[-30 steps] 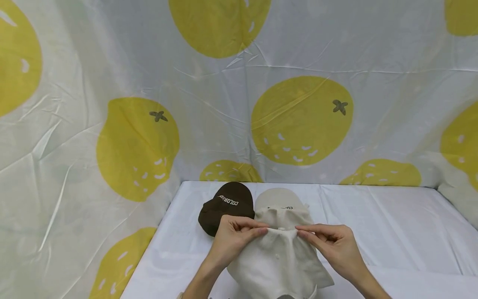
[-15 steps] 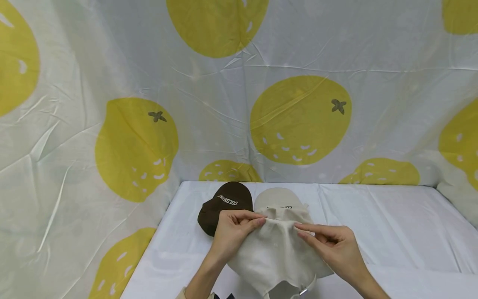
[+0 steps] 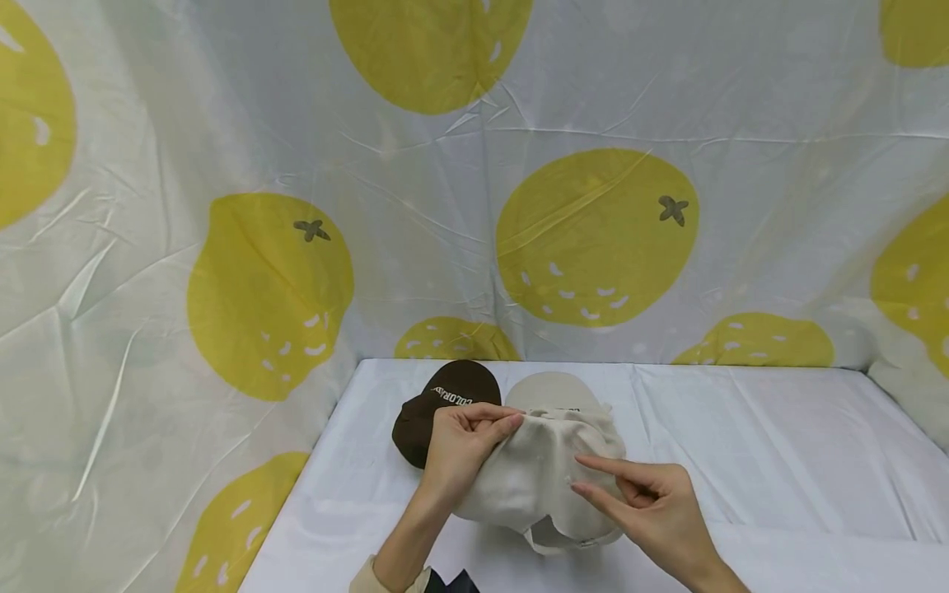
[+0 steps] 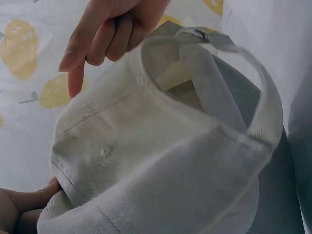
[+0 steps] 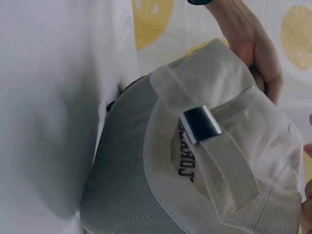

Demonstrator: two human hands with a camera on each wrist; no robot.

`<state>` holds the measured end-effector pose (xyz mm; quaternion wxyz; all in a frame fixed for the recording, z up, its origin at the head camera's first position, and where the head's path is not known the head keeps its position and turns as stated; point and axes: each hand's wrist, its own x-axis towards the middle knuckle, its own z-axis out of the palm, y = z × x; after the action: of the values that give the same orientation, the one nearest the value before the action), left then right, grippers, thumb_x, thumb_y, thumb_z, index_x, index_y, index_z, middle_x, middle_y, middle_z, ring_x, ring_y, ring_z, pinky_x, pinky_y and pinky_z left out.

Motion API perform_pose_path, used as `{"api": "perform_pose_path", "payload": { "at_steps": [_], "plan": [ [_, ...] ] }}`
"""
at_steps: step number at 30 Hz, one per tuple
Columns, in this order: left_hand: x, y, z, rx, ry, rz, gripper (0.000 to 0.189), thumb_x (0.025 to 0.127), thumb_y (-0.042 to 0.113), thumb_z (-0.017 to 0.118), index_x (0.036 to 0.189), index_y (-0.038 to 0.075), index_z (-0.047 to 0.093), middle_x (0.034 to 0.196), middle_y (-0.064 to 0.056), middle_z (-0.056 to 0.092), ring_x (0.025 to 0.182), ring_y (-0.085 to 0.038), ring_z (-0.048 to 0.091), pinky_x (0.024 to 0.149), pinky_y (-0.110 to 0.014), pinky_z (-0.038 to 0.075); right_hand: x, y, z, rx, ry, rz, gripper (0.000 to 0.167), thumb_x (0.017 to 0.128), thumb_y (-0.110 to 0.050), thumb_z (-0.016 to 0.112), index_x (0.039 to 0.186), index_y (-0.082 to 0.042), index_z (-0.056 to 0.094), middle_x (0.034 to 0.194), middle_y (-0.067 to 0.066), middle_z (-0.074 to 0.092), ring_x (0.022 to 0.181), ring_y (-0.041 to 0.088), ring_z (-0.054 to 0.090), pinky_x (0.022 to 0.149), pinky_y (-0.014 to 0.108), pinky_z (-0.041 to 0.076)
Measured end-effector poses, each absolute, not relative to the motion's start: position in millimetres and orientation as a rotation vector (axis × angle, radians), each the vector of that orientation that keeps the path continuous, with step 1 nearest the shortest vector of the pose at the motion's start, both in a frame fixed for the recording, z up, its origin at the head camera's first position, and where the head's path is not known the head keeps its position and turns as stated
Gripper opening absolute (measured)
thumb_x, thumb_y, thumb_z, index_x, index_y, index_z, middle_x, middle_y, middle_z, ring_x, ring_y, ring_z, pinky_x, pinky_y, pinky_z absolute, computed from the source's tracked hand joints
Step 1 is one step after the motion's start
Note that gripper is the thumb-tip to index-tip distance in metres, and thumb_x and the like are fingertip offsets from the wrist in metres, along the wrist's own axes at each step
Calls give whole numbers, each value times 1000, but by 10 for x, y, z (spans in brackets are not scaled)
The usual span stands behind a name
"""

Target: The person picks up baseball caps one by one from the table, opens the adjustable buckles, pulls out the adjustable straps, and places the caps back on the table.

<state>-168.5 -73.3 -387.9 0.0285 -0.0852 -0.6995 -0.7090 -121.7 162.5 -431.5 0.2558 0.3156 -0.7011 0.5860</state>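
Holding one cream cap [image 3: 534, 473] between my two hands, its back opening below my fingertips and facing me. Left hand [image 3: 458, 453]: thumb and forefinger pinched on the crown cloth, the only plain grip. Right hand [image 3: 656, 511]: thumb and forefinger parted, grasping nothing, the others loosely bent; whether a tip touches the cap, I cannot tell. Strap [image 5: 239, 175]: looped underneath, nearer me than either set of fingertips, with a metal buckle [image 5: 200, 123] on it. Brim [image 5: 124, 165]: lower than the fingers, dark lettering [image 5: 186, 161] showing through the opening beside it. Brown cap [image 3: 417, 424]: just beyond my left knuckles. White cloth [image 3: 749, 461]: beneath all, wide to the right of my right fingers. Risks, as I judge them. First: with a single pinch, the soft crown may swing or twist around my left fingertips, should the right ones find no edge. Second: a small pinch on limp cloth may slip, and the crown sag out of shape. Third: a right fingertip may catch the loose strap and drag the opening askew. Fourth: a leftward shove of my left hand may bump the brown cap, because it lies so close.
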Motion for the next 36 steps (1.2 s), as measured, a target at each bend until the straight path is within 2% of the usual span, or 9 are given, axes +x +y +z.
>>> {"api": "perform_pose_path", "payload": {
  "at_steps": [6,13,14,17,18,21,29,36],
  "plan": [
    [-1696,-712,-3882,-253,-2135,-2213,13,86,12,85,92,1,82,54,4,61,51,-1,38,50,-16,34,-1220,1570,-4354,838,-1872,1482,46,65,18,87,107,3,79,48,-5,23,45,5,12,39,7,22],
    [-1691,-689,-3896,-218,-2118,-2225,14,85,12,85,92,0,82,62,5,70,55,-1,48,54,-15,42,-1198,1525,-4370,774,-1867,1393,47,60,16,90,104,2,80,47,-6,24,45,4,14,40,7,22],
    [-1691,-682,-3896,-214,-2110,-2231,14,85,12,85,92,0,82,63,5,71,55,-1,49,54,-15,42,-1192,1511,-4371,768,-1860,1363,44,62,12,91,103,2,80,47,-7,25,45,4,15,41,6,22],
    [-1691,-663,-3892,-210,-2081,-2256,15,85,9,85,92,-3,81,62,5,71,53,-1,48,53,-15,42,-1168,1465,-4372,750,-1832,1258,28,77,-9,91,100,2,81,46,-9,27,43,1,16,42,4,22],
    [-1690,-656,-3890,-212,-2072,-2266,15,85,8,85,93,-4,81,62,5,71,53,-1,47,53,-15,41,-1162,1448,-4372,746,-1816,1224,28,82,-17,89,99,3,81,46,-10,27,43,0,17,43,4,21],
    [-1693,-640,-3890,-220,-2057,-2281,16,85,6,84,94,-7,80,60,5,69,51,0,45,52,-15,40,-1147,1404,-4378,714,-1786,1137,41,92,-37,78,96,4,81,46,-11,27,43,-2,17,44,3,20],
    [-1691,-609,-3891,-232,-2047,-2297,20,86,7,84,94,-10,78,57,5,65,50,0,44,51,-15,39,-1164,1354,-4440,608,-1811,1035,50,94,-48,73,93,2,81,47,-14,27,45,-8,17,44,3,18],
    [-1691,-603,-3888,-236,-2057,-2279,21,85,7,84,94,-10,78,56,5,64,50,0,42,50,-15,38,-1207,1374,-4464,603,-1793,1006,46,97,-43,71,89,1,82,47,-14,28,50,-11,16,45,2,19]
  ]
}}
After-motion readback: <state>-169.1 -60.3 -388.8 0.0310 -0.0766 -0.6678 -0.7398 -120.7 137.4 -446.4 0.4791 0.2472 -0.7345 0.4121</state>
